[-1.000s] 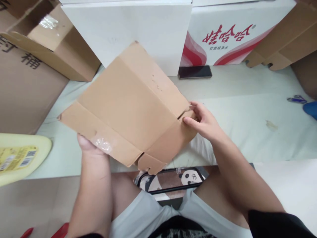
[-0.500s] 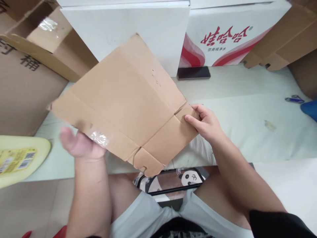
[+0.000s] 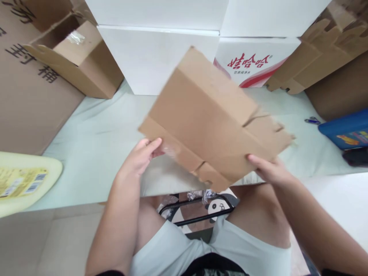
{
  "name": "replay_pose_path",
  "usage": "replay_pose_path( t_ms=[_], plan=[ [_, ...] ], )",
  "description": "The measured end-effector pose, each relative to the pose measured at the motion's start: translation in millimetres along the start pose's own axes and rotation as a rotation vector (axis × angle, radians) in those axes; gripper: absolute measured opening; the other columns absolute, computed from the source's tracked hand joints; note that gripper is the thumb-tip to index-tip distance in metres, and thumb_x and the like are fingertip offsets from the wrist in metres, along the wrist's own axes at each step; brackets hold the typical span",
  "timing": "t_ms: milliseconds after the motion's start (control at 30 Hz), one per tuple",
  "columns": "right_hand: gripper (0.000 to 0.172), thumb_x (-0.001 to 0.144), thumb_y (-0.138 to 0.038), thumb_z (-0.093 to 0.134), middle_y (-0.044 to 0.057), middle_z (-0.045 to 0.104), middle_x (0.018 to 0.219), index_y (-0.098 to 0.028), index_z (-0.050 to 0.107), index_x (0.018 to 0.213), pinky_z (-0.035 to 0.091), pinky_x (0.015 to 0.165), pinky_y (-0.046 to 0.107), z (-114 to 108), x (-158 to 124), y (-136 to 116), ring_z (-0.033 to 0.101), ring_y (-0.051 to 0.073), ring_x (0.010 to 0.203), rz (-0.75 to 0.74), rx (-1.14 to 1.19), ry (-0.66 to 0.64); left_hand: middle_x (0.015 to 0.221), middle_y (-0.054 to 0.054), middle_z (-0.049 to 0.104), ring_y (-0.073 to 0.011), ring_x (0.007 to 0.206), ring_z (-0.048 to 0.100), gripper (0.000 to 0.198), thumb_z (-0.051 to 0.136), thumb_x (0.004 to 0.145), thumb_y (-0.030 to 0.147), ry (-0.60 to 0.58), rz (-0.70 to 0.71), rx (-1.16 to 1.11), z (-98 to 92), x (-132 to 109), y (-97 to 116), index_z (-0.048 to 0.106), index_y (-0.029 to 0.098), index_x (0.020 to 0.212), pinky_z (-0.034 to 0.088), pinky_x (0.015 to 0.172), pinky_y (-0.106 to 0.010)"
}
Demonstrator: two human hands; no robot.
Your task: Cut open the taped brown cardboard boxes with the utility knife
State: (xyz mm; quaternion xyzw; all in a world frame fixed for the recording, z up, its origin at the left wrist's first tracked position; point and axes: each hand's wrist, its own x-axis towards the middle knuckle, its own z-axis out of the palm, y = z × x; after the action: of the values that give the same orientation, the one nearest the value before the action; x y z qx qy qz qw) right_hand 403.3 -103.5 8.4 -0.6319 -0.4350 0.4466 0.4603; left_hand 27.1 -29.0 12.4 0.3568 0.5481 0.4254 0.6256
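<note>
Holding flattened cardboard box [image 3: 212,119] up, just before white box [image 3: 161,57].
Head view: probably light, stiff but bendable at creases, best gripped at opposite edges; clamped at one edge by right hand [image 3: 270,170]; touched at taped corner by left hand [image 3: 140,157], fingers together, grip unclear. Long axis slanting from white box toward right hand.

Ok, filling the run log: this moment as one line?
left hand: touches flattened cardboard box, left edge | right hand: grips right edge | box: tilted above table
</note>
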Motion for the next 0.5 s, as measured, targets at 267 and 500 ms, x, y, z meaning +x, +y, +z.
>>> replay_pose_path(
  t_ms=[267, 500],
  plan=[
    [0.049, 0.052, -0.028, 0.096, 0.003, 0.067, 0.146, -0.038, 0.069, 0.091, 0.06, 0.092, 0.048, -106.0, 7.5, -51.4, 0.07, 0.029, 0.125, -0.372, 0.149, 1.032, 0.103, -0.008, 0.08, -0.0211, 0.087, 0.076, 0.041, 0.082, 0.069, 0.048, -0.061, 0.009, 0.122, 3.4, -1.7, 7.2, 0.074, 0.022, 0.099, 0.057, 0.086, -0.035],
    [0.039, 0.075, -0.009, 0.083, 0.014, 0.068, 0.14, -0.03, 0.061, 0.1, 0.06, 0.093, 0.03, -133.4, 59.7, -71.0, 0.069, 0.022, 0.128, -0.161, -0.145, 1.181, 0.097, -0.008, 0.079, -0.0215, 0.083, 0.074, 0.041, 0.083, 0.065, 0.051, -0.049, 0.025, 0.143, 5.0, -2.0, 6.3, 0.075, 0.021, 0.093, 0.056, 0.081, -0.036]
  ],
)
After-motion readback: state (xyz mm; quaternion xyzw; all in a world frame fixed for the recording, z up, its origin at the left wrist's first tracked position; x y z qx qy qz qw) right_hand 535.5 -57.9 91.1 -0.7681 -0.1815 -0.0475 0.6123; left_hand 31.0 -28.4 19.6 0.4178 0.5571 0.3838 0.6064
